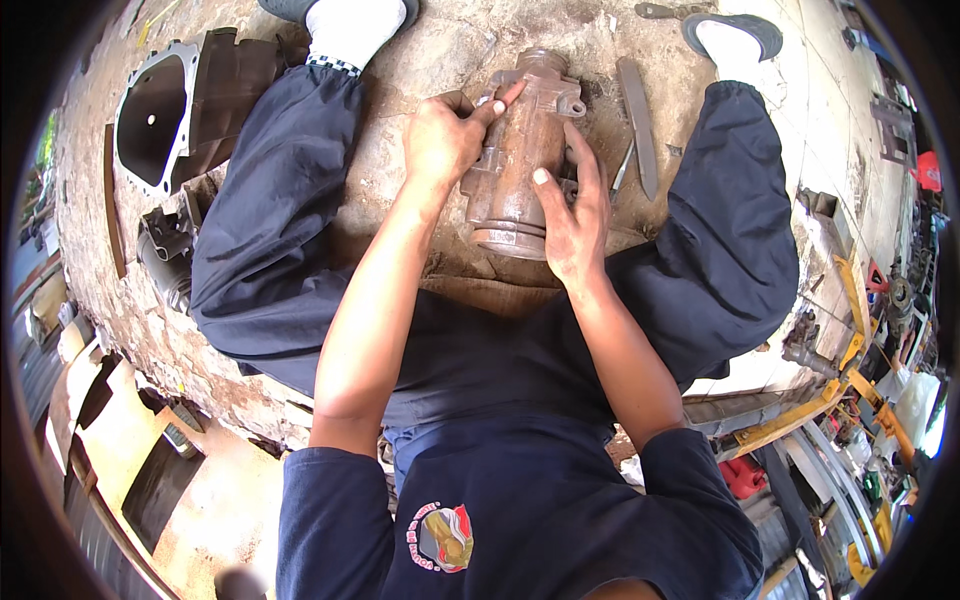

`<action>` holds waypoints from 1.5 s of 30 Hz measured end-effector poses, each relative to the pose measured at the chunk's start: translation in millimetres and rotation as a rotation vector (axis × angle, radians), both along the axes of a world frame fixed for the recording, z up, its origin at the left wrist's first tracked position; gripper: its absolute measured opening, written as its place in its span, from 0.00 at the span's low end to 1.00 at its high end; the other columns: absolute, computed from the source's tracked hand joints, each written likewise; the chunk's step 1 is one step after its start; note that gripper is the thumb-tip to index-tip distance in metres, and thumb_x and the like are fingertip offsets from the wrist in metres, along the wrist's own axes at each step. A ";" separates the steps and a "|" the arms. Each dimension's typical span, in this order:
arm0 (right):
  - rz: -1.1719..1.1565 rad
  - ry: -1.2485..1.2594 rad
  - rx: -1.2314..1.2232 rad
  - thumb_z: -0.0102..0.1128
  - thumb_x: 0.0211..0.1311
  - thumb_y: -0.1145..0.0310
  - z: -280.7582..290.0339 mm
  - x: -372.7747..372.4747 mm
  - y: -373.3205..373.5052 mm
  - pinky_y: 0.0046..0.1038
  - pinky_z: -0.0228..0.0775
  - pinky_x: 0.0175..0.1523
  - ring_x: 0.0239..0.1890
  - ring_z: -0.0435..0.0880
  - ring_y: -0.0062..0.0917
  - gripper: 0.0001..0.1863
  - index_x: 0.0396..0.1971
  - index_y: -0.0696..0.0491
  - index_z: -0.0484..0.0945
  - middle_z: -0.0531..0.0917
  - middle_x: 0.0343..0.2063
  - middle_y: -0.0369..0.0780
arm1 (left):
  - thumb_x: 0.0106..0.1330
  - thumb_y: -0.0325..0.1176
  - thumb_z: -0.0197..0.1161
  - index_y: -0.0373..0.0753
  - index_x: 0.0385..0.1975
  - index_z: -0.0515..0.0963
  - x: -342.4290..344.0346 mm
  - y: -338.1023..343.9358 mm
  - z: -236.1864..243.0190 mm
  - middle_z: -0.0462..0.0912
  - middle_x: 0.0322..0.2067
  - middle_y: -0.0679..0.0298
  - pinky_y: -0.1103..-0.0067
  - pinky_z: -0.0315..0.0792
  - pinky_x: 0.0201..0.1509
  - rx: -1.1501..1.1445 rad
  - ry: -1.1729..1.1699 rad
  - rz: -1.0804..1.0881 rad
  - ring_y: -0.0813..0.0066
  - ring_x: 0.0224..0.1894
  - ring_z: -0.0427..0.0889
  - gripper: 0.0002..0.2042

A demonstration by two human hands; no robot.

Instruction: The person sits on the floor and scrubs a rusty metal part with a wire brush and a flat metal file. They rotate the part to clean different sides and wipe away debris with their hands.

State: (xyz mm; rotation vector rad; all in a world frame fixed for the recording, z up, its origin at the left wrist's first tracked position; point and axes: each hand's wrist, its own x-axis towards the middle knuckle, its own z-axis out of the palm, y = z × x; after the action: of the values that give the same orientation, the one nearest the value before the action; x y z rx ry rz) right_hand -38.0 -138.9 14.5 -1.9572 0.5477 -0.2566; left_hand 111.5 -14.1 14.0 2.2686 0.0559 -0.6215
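Note:
A brown, rusty cylindrical metal housing (pixel 515 160) lies on the floor between my legs, its ringed end toward me and a small lug on its far right. My left hand (pixel 445 135) reaches over its far left part. The index finger is stretched out onto the surface, the thumb is close beside it, and the other fingers are partly hidden. Against the near right side rests my right hand (pixel 578 215), thumb on top and fingers along the flank, holding the housing. A flat grey metal bar (pixel 636 125), shaped like a file, lies to the right, with a thin tool (pixel 623 165) beside it.
At the left stand a large open metal casing (pixel 190 110) and a smaller dark metal part (pixel 168 250). My legs flank the housing on the stained concrete floor (pixel 400 220). Yellow metal bars (pixel 800 410) and assorted clutter are at the right. Another tool (pixel 660 11) lies at the far edge.

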 end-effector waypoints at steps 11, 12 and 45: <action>-0.012 -0.053 0.011 0.66 0.70 0.59 -5.1 -4.0 -0.2 0.47 0.66 0.72 0.68 0.74 0.51 0.36 0.75 0.52 0.66 0.73 0.66 0.55 | 0.61 0.57 0.78 0.33 0.31 0.88 -11.1 12.8 -0.1 0.88 0.23 0.55 0.68 0.78 0.38 0.028 0.030 -0.052 0.70 0.28 0.87 0.26; -0.018 -0.040 0.010 0.66 0.70 0.59 -5.8 -3.9 0.3 0.47 0.66 0.72 0.68 0.74 0.51 0.36 0.75 0.52 0.65 0.73 0.66 0.55 | 0.61 0.57 0.78 0.33 0.31 0.88 -14.6 13.1 1.5 0.88 0.23 0.55 0.68 0.78 0.38 0.030 0.042 -0.054 0.70 0.28 0.87 0.26; -0.002 0.007 -0.033 0.66 0.70 0.60 3.5 -4.4 0.2 0.45 0.64 0.74 0.69 0.72 0.50 0.33 0.72 0.52 0.70 0.72 0.68 0.55 | 0.75 0.33 0.69 0.36 0.43 0.84 -21.1 65.9 -21.1 0.85 0.30 0.67 0.84 0.73 0.35 -0.651 0.092 0.204 0.85 0.30 0.78 0.07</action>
State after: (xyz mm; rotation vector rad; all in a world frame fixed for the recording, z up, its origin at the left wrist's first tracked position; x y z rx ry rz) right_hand -42.4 -138.8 18.0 -1.9904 0.5535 -0.2621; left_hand 90.4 51.7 -7.1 1.5835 0.1108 -0.5373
